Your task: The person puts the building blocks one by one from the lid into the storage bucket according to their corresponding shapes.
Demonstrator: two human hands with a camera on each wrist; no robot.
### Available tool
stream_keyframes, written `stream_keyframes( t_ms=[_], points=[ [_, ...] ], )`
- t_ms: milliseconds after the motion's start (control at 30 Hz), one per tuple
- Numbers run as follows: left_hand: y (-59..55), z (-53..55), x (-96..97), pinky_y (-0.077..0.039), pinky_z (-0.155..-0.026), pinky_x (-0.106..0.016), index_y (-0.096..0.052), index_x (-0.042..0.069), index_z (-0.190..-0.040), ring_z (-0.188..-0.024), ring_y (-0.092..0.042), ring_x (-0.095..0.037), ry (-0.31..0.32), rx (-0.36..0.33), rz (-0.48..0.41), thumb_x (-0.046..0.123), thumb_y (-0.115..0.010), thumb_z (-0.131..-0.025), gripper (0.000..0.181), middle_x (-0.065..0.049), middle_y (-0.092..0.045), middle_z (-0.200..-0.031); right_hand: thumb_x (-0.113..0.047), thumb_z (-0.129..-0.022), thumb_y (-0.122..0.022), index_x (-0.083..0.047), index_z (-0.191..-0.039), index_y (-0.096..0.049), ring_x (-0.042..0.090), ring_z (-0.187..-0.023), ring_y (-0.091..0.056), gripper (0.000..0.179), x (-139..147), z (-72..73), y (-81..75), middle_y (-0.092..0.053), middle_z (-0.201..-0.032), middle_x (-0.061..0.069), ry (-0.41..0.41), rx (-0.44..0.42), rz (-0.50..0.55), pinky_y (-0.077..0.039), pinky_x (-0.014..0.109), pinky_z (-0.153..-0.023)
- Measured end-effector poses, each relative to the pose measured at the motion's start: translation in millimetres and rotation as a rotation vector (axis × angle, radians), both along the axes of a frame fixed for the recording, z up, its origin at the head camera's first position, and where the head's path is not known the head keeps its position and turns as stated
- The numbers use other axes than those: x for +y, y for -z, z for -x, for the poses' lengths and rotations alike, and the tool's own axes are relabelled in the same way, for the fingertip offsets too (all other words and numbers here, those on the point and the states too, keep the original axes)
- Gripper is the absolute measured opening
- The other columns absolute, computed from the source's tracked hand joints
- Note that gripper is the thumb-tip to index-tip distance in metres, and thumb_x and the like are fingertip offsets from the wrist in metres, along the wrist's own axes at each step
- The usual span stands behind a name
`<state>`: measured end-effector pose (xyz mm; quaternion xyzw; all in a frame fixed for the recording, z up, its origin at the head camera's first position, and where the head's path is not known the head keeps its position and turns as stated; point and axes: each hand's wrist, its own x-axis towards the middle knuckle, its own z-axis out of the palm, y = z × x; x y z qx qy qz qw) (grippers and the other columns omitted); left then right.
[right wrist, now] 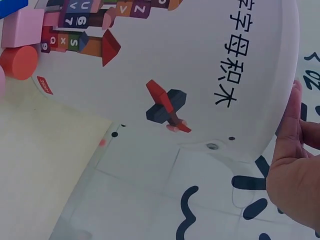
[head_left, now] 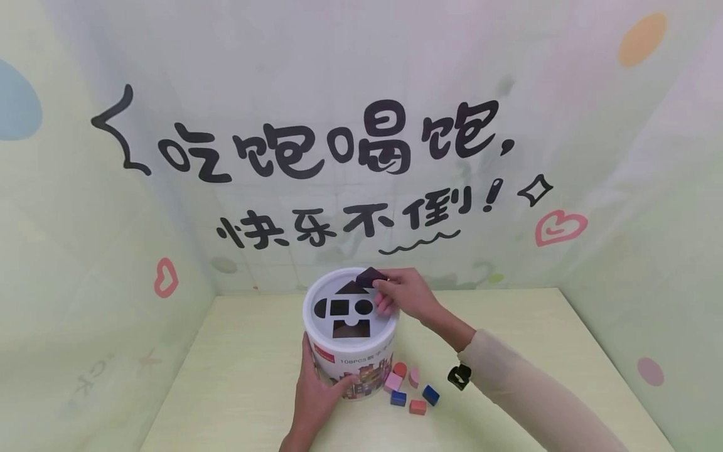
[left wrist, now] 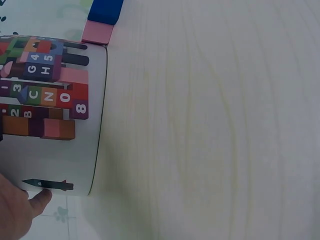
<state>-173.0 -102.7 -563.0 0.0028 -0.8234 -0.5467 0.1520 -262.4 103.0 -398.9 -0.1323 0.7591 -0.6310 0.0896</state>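
A white round bucket with a printed block picture stands on the table. Its white lid has several shaped holes, among them a triangle, a square and a circle. Against the left side and front of the bucket, my left hand holds it, thumb across the front. My right hand pinches a dark triangular block above the far right of the lid, close to the triangular hole. In the right wrist view the block is hidden behind the bucket; only part of the right hand shows beside the rim.
Several small blocks lie right of the bucket, including a red cylinder, a pink block, a blue block and an orange-red block. A pale wood-grain table lies beneath, with printed cloth walls behind and beside it.
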Motion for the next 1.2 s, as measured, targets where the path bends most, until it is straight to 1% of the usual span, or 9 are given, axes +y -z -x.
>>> stream_keyframes(
  t_ms=[233,467,567,700,800,833,1000,1100,1200],
  points=[
    [-0.5,0.8,-0.1,-0.024,-0.103,-0.052,-0.002,0.039,-0.144,-0.129,-0.027,-0.018,0.011,0.012,-0.013,0.054,-0.08,-0.053,0.121,0.011,-0.025,-0.144,-0.015,-0.089,-0.059,-0.003,-0.114,-0.061,0.027,-0.058,-0.062,0.027,-15,-2.4,0.7,-0.062,-0.071,0.018,-0.047,-0.031,-0.027,-0.056,0.039,-0.057],
    [-2.0,0.7,0.0,-0.025,-0.103,-0.051,-0.001,0.039,-0.144,-0.129,-0.026,-0.018,0.009,0.002,-0.006,0.056,-0.08,-0.053,0.122,0.011,-0.024,-0.144,-0.013,-0.09,-0.056,-0.003,-0.114,-0.06,0.026,-0.057,-0.062,0.026,-24,-0.3,1.3,-0.063,-0.071,0.017,-0.052,-0.041,-0.056,-0.056,0.037,-0.055],
    [-2.5,0.4,-0.5,-0.025,-0.104,-0.05,-0.001,0.039,-0.144,-0.129,-0.026,-0.018,0.007,-0.004,-0.004,0.056,-0.079,-0.053,0.122,0.01,-0.023,-0.145,-0.009,-0.091,-0.053,0.001,-0.116,-0.057,0.032,-0.06,-0.063,0.027,-26,-6.1,-10.6,-0.062,-0.074,0.023,-0.068,-0.049,-0.059,-0.056,0.042,-0.059],
    [-1.9,0.7,-0.9,-0.025,-0.103,-0.05,-0.001,0.039,-0.144,-0.129,-0.025,-0.019,0.006,-0.006,0.002,0.057,-0.079,-0.053,0.122,0.009,-0.023,-0.145,-0.007,-0.092,-0.05,0.004,-0.12,-0.054,0.039,-0.066,-0.062,0.03,-28,-4.6,-14.6,-0.061,-0.078,0.029,-0.084,-0.072,-0.065,-0.055,0.046,-0.062],
    [-2.0,1.4,-1.1,-0.026,-0.103,-0.051,-0.001,0.039,-0.144,-0.129,-0.027,-0.019,0.003,-0.007,0.006,0.057,-0.079,-0.052,0.122,0.01,-0.024,-0.144,-0.009,-0.093,-0.051,0.001,-0.12,-0.055,0.035,-0.063,-0.063,0.03,-28,5.1,-3.8,-0.062,-0.076,0.026,-0.085,-0.083,-0.06,-0.055,0.042,-0.058],
    [-1.9,1.7,-1.2,-0.026,-0.102,-0.051,-0.001,0.039,-0.144,-0.128,-0.027,-0.019,0.003,-0.007,0.006,0.057,-0.079,-0.052,0.122,0.009,-0.024,-0.144,-0.01,-0.093,-0.052,0.0,-0.12,-0.056,0.033,-0.062,-0.063,0.03,-29,6.6,-2.6,-0.063,-0.075,0.025,-0.084,-0.084,-0.06,-0.056,0.041,-0.057],
    [-0.8,1.3,-1.0,-0.025,-0.103,-0.052,0.0,0.039,-0.144,-0.129,-0.026,-0.019,0.004,-0.011,0.005,0.056,-0.08,-0.052,0.122,0.009,-0.024,-0.145,-0.011,-0.092,-0.053,-0.002,-0.12,-0.057,0.028,-0.058,-0.063,0.03,-32,10.0,-0.5,-0.064,-0.069,0.018,-0.063,-0.087,-0.09,-0.056,0.037,-0.054],
    [-0.7,0.7,-0.9,-0.024,-0.104,-0.051,-0.001,0.039,-0.144,-0.129,-0.026,-0.019,0.0,-0.01,0.002,0.056,-0.08,-0.052,0.123,0.009,-0.024,-0.145,-0.01,-0.092,-0.052,-0.001,-0.118,-0.057,0.026,-0.056,-0.063,0.028,-33,10.8,-0.6,-0.064,-0.067,0.016,-0.056,-0.08,-0.103,-0.056,0.036,-0.053],
    [-0.6,0.2,-0.8,-0.023,-0.103,-0.052,0.0,0.037,-0.144,-0.13,-0.025,-0.022,0.004,-0.004,0.007,0.056,-0.08,-0.053,0.122,0.006,-0.022,-0.146,-0.009,-0.092,-0.052,-0.002,-0.118,-0.058,0.025,-0.055,-0.063,0.028,-35,11.2,-0.4,-0.063,-0.066,0.015,-0.05,-0.071,-0.119,-0.056,0.036,-0.053]
  ],
)
